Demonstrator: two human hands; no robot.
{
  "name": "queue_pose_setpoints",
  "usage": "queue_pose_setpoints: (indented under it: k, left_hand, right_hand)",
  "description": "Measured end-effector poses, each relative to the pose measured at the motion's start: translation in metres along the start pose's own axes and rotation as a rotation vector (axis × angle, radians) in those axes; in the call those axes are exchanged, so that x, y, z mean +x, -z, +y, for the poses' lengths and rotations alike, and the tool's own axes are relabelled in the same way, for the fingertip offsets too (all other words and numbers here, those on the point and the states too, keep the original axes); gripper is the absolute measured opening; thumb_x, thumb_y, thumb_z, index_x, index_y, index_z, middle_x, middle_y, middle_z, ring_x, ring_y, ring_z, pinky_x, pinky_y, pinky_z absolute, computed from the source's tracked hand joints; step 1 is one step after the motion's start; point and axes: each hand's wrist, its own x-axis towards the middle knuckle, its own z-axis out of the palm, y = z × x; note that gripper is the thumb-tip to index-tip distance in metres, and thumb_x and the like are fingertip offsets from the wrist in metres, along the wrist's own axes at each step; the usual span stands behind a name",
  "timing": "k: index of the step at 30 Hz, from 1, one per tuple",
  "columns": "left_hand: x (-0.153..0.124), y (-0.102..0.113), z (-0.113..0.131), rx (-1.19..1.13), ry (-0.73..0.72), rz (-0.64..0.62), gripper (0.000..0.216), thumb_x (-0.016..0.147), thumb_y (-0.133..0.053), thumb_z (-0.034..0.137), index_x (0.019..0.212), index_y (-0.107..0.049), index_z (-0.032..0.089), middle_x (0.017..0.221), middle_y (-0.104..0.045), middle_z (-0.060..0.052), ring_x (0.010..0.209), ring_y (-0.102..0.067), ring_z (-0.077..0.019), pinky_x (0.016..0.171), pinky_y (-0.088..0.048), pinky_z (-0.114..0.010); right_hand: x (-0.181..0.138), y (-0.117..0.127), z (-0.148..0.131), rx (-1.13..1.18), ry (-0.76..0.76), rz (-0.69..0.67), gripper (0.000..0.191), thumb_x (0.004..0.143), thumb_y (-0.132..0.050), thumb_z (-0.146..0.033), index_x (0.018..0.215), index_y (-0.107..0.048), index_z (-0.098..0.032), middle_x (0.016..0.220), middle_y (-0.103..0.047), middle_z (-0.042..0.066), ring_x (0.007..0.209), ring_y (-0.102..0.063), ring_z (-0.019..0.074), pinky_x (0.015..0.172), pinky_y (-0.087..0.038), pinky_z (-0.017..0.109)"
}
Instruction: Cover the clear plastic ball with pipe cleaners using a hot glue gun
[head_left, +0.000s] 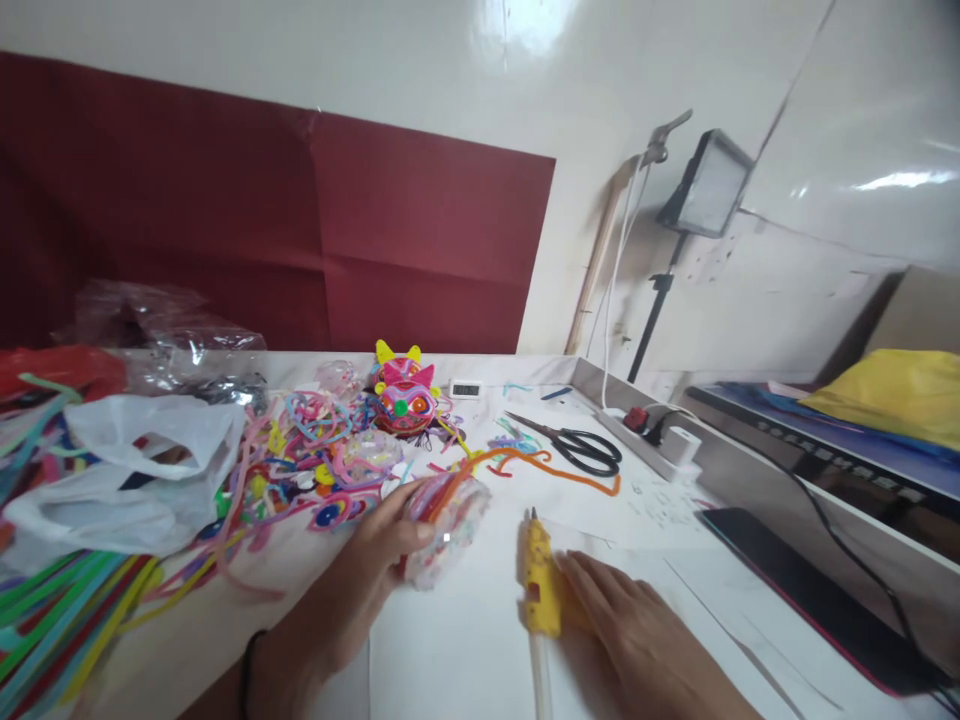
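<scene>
My left hand (375,555) is closed around a clear plastic ball (450,525) stuffed with coloured bits, low on the white table (450,650). An orange pipe cleaner (555,467) runs from that ball toward the right. My right hand (637,630) lies over the yellow glue gun (540,585), which rests on the table with its nozzle pointing away from me; the fingers curl against its side. A pink and yellow pipe-cleaner lion head (405,395) stands further back.
Black scissors (574,445) lie right of centre. Loose pipe cleaners (300,450) and white plastic bags (135,470) crowd the left side. A power strip (660,435), a dark tablet (810,590) and a lamp stand (701,190) are on the right.
</scene>
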Motion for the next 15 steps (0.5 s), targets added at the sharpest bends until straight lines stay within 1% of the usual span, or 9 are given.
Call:
queue_pose_setpoints:
  k: [2, 4, 6, 7, 9, 11, 13, 15]
  left_hand:
    - [-0.001, -0.001, 0.0, -0.037, -0.02, -0.056, 0.058, 0.078, -0.064, 0.029, 0.134, -0.051, 0.021, 0.137, -0.06, -0.008, 0.13, -0.05, -0.0314, 0.105, -0.04, -0.043]
    - [-0.001, -0.001, 0.0, -0.056, -0.028, -0.062, 0.057, 0.079, -0.063, 0.028, 0.134, -0.052, 0.022, 0.136, -0.061, -0.008, 0.13, -0.049, -0.0312, 0.104, -0.041, -0.043]
    - [0.0, 0.001, -0.001, -0.07, -0.017, -0.02, 0.058, 0.077, -0.065, 0.029, 0.133, -0.053, 0.022, 0.134, -0.063, -0.008, 0.13, -0.051, -0.0303, 0.104, -0.042, -0.042]
    - [0.002, 0.002, -0.003, -0.07, -0.011, 0.004, 0.06, 0.076, -0.067, 0.03, 0.133, -0.053, 0.022, 0.132, -0.064, -0.008, 0.128, -0.052, -0.0302, 0.103, -0.043, -0.041]
    - [0.007, 0.006, -0.006, -0.062, -0.004, 0.04, 0.063, 0.071, -0.07, 0.033, 0.13, -0.054, 0.021, 0.126, -0.067, -0.009, 0.122, -0.057, -0.0313, 0.098, -0.046, -0.041]
    - [0.015, 0.011, -0.011, -0.038, -0.014, 0.057, 0.066, 0.065, -0.073, 0.035, 0.127, -0.055, 0.02, 0.121, -0.069, -0.01, 0.115, -0.061, -0.033, 0.09, -0.05, -0.04]
    - [0.021, 0.015, -0.015, -0.006, -0.025, 0.079, 0.065, 0.062, -0.074, 0.034, 0.124, -0.057, 0.021, 0.115, -0.071, -0.01, 0.108, -0.063, -0.0326, 0.081, -0.051, -0.037]
    - [0.024, 0.017, -0.018, 0.024, -0.042, 0.104, 0.062, 0.062, -0.074, 0.034, 0.121, -0.058, 0.022, 0.109, -0.072, -0.008, 0.106, -0.063, -0.0315, 0.079, -0.05, -0.034]
  right_hand:
    - [0.004, -0.006, -0.001, 0.07, -0.015, -0.003, 0.058, 0.069, -0.049, -0.005, 0.126, -0.056, -0.015, 0.114, -0.072, 0.014, 0.095, -0.069, 0.0279, 0.076, -0.059, 0.037]
    - [0.009, -0.007, -0.004, 0.11, -0.002, 0.039, 0.05, 0.073, -0.052, -0.006, 0.121, -0.058, -0.017, 0.1, -0.074, 0.011, 0.082, -0.07, 0.0253, 0.069, -0.059, 0.033]
    - [0.014, -0.007, -0.004, 0.121, 0.008, 0.107, 0.044, 0.073, -0.054, -0.006, 0.115, -0.06, -0.017, 0.087, -0.073, 0.009, 0.071, -0.068, 0.0244, 0.06, -0.058, 0.032]
    - [0.015, -0.007, -0.004, 0.127, 0.007, 0.141, 0.042, 0.072, -0.054, -0.005, 0.113, -0.061, -0.017, 0.084, -0.073, 0.008, 0.068, -0.067, 0.0243, 0.058, -0.058, 0.032]
    - [0.015, -0.003, -0.001, 0.163, 0.001, 0.189, 0.043, 0.071, -0.052, -0.005, 0.111, -0.061, -0.016, 0.086, -0.072, 0.01, 0.07, -0.068, 0.0252, 0.061, -0.059, 0.033]
    - [0.014, 0.006, 0.002, 0.258, -0.026, 0.191, 0.045, 0.072, -0.049, -0.005, 0.114, -0.06, -0.017, 0.094, -0.071, 0.011, 0.079, -0.07, 0.0254, 0.067, -0.06, 0.032]
    - [0.014, 0.023, 0.004, 0.413, -0.064, 0.151, 0.044, 0.075, -0.05, -0.008, 0.117, -0.059, -0.019, 0.098, -0.07, 0.01, 0.085, -0.07, 0.0235, 0.071, -0.059, 0.028]
    - [0.017, 0.044, 0.003, 0.603, -0.057, 0.104, 0.035, 0.08, -0.055, -0.016, 0.114, -0.059, -0.022, 0.091, -0.069, 0.005, 0.075, -0.07, 0.0204, 0.065, -0.057, 0.024]
